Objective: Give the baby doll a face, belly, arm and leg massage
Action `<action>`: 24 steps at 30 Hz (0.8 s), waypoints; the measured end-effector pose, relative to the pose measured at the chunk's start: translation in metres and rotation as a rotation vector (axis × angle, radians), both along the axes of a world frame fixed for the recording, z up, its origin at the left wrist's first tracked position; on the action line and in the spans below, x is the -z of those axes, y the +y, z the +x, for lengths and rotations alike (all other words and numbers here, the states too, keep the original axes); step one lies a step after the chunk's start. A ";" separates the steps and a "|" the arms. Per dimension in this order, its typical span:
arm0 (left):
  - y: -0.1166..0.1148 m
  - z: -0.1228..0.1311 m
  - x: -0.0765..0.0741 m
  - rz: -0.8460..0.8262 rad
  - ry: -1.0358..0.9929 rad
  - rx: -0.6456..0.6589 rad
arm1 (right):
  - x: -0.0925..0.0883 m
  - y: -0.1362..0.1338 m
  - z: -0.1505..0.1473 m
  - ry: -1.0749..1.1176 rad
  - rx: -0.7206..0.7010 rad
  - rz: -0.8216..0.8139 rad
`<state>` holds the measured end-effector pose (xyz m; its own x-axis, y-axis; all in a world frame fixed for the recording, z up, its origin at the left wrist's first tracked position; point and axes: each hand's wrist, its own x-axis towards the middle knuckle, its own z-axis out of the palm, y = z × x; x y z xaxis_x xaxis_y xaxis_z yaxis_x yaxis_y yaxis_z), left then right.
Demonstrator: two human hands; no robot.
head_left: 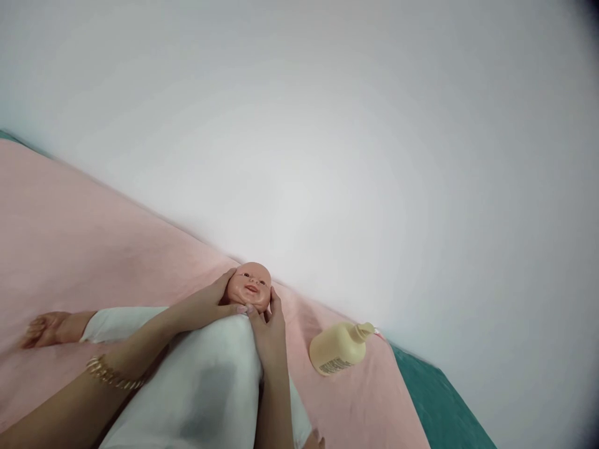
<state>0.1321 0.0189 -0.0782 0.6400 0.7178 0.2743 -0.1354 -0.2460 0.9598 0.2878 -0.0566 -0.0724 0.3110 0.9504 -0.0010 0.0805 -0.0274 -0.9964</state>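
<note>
A baby doll lies on a pink blanket [70, 249]. Its bare head [250, 285] faces up and its body is in white clothing [206, 380]. My left hand [206, 302] cups the left side of the doll's head, thumb under the chin and fingers bent round the cheek. My right hand [269, 327] presses against the right side of the jaw, fingers held together. One doll hand [44, 329] sticks out of the white sleeve at the left. My left wrist carries a gold bracelet [110, 373].
A cream lotion bottle [339, 348] with a pump top lies on its side on the blanket, to the right of the doll. A teal cover [440, 399] shows beyond the blanket's right edge. A plain white wall [327, 125] fills the upper view.
</note>
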 end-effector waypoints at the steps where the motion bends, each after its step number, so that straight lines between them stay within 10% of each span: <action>1: 0.000 0.000 0.002 -0.046 0.001 -0.006 | 0.002 0.001 0.000 -0.006 0.005 0.000; 7: 0.001 -0.002 0.015 -0.036 0.185 -0.293 | 0.006 0.005 0.002 -0.013 0.020 0.028; 24: 0.012 -0.008 0.012 0.099 0.172 -0.146 | 0.010 0.000 0.021 0.102 -0.067 0.028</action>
